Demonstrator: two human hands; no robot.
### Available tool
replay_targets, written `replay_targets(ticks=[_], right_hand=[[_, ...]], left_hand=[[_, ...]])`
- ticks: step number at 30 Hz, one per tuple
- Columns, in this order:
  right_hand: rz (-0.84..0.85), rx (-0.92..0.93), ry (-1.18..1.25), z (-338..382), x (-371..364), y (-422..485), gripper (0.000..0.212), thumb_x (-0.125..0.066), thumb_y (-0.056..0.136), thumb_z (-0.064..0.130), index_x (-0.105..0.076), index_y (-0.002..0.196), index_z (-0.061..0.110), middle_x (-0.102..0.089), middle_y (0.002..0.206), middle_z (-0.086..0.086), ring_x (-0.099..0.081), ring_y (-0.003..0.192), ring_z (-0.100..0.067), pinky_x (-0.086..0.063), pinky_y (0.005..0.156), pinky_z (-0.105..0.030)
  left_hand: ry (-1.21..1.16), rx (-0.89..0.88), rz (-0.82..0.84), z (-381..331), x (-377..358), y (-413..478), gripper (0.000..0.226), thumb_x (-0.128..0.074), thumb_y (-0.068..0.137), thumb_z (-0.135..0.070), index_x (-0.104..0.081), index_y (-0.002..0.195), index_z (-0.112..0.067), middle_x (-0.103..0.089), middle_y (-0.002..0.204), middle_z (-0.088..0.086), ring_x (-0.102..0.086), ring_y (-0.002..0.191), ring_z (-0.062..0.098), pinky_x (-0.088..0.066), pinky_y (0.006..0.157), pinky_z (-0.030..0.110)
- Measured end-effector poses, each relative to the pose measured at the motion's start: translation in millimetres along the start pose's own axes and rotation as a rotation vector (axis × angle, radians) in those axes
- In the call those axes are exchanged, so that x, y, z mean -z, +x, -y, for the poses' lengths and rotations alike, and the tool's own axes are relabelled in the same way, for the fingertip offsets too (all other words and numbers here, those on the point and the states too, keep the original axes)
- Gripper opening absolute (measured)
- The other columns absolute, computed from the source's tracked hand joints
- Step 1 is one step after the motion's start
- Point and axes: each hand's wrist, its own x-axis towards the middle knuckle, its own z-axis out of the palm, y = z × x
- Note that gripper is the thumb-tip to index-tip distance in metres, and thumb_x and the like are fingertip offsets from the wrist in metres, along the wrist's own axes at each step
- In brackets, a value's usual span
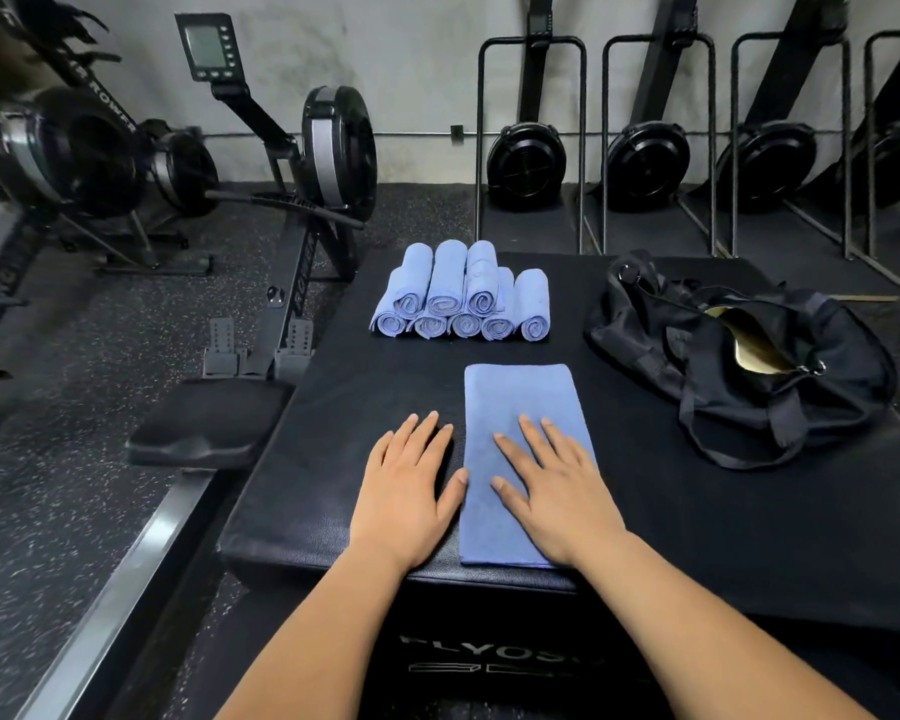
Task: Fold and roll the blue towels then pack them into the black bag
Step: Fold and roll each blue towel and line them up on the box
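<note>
1. Blue towel (520, 407): folded into a long strip, lying flat on the black padded box (333, 433) at its near edge.
2. My right hand (552, 491) rests flat on the strip, fingers straight, grasping nothing.
3. My left hand (411, 485) lies flat on the box just beside the strip, fingers released.
4. Rolled towels (463, 298): stacked in two layers at the far edge.
5. Black bag (739, 356): unzipped, to the right.

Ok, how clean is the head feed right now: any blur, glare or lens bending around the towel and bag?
Head view: wide-angle bending bows the racks up top; flat towel, rolled towels, left hand and right hand are sharp; light soft and even, no glare; black bag blends into the black box, only its gold lining stands out.
</note>
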Motion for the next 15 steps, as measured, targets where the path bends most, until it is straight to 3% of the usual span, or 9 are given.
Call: replay_targets(ticks=[5, 9, 15], right_hand=[[-0.055, -0.017, -0.029, 3.9, -3.4, 1.6, 0.067, -0.009, 0.103, 0.070, -0.007, 0.166, 0.044, 0.003, 0.176, 0.005, 0.006, 0.162, -0.019, -0.003, 0.131, -0.042], [-0.130, -0.062, -0.021, 6.1, -2.5, -9.6, 0.073, -0.004, 0.101, 0.061, -0.032, 0.163, 0.033, -0.021, 0.173, 0.000, -0.015, 0.160, -0.020, -0.017, 0.128, -0.038], [-0.034, 0.046, -0.026, -19.6, -1.2, -32.5, 0.075, -0.002, 0.099, 0.073, -0.006, 0.166, 0.042, 0.008, 0.175, 0.013, 0.013, 0.160, -0.011, 0.002, 0.131, -0.042]], left_hand=[[0.059, -0.361, 0.085, -6.2, 0.5, -0.5, 0.071, -0.031, 0.107, -0.063, -0.030, 0.165, -0.022, -0.018, 0.174, -0.008, -0.003, 0.162, 0.013, -0.011, 0.131, 0.046], [0.087, -0.397, 0.264, -8.3, -2.1, -3.1, 0.074, -0.017, 0.106, -0.067, -0.012, 0.169, -0.028, 0.005, 0.176, -0.013, 0.014, 0.160, 0.009, -0.002, 0.131, 0.042], [0.129, -0.316, 0.314, -13.2, 4.8, -15.9, 0.072, -0.009, 0.107, -0.065, 0.004, 0.168, -0.029, 0.017, 0.174, -0.015, 0.023, 0.159, 0.014, 0.003, 0.131, 0.042]])
